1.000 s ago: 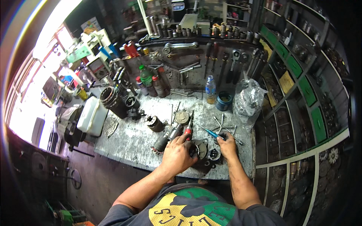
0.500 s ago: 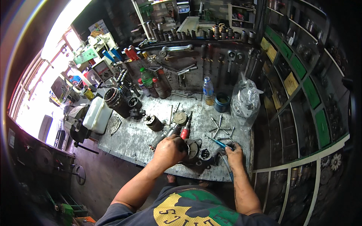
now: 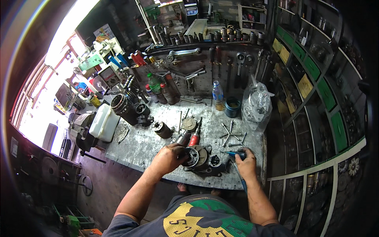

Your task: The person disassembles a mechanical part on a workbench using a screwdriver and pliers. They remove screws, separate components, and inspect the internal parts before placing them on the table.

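My left hand (image 3: 169, 158) is closed on the left side of a round, hollow metal part (image 3: 192, 157), its fingertips partly hidden. Right beside that part, a dark cast housing (image 3: 203, 155) rests on the bench, and a short cylindrical piece with an open top (image 3: 215, 160) stands to its right. In my right hand (image 3: 246, 162) is a slim blue-handled screwdriver-like tool (image 3: 232, 153), its thin tip pointing left. Below this hand, a long tool with a blue grip (image 3: 243, 184) lies near the bench's front edge. Behind my left hand lies a red-handled tool (image 3: 194, 140).
The metal-topped bench (image 3: 150, 152) holds a notched cylinder (image 3: 161, 129), cross-shaped wrenches (image 3: 229, 134), a plastic bottle (image 3: 217, 96), a blue cup (image 3: 232, 107) and a bagged metal casting (image 3: 256, 104). A white container (image 3: 103, 123) stands left; shelves (image 3: 304, 114) rise at the right.
My left hand has shifted left, uncovering the round metal part's open face. The tool in my right hand has turned more level, its tip slightly lower.
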A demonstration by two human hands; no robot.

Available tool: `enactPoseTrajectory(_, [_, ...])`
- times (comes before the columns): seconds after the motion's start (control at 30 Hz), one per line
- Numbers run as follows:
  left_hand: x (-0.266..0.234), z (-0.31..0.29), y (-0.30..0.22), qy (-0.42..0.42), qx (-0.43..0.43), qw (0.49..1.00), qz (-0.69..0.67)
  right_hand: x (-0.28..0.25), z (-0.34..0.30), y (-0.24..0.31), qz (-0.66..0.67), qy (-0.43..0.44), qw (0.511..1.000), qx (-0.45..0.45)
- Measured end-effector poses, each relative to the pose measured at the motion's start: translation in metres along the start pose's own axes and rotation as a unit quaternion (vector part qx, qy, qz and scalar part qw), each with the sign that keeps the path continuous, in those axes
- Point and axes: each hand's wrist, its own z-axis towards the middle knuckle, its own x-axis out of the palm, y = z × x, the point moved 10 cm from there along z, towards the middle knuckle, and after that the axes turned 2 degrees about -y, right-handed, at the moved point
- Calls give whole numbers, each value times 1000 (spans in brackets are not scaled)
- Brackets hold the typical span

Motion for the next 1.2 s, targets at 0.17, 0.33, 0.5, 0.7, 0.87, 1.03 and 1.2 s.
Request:
enactPoseTrajectory(0.17, [-6,-5,4,-29,-18,999,10,18,4,20,-8,27,999,-37])
enactPoseTrajectory(0.33, [-8,-10,9,-55,6,998,-17,24,-2,24,-17,6,998,-65])
enactPoseTrajectory(0.5, [-10,-12,18,-87,57,991,-80,22,-10,11,-63,-28,997,-20])
enactPoseTrajectory(0.7, [-20,-14,37,-137,96,965,-202,20,-30,11,-107,-70,992,0])
enactPoseTrajectory(0.87, [-24,-13,65,-132,39,963,-234,22,-48,2,-141,-84,986,41])
enactPoseTrajectory(1.03, [-9,-19,93,-97,-64,937,-331,28,-60,-9,-136,-90,986,44])
enactPoseTrajectory(1.2, [-2,-24,102,-118,-55,912,-389,33,-63,-9,-126,-87,988,34])
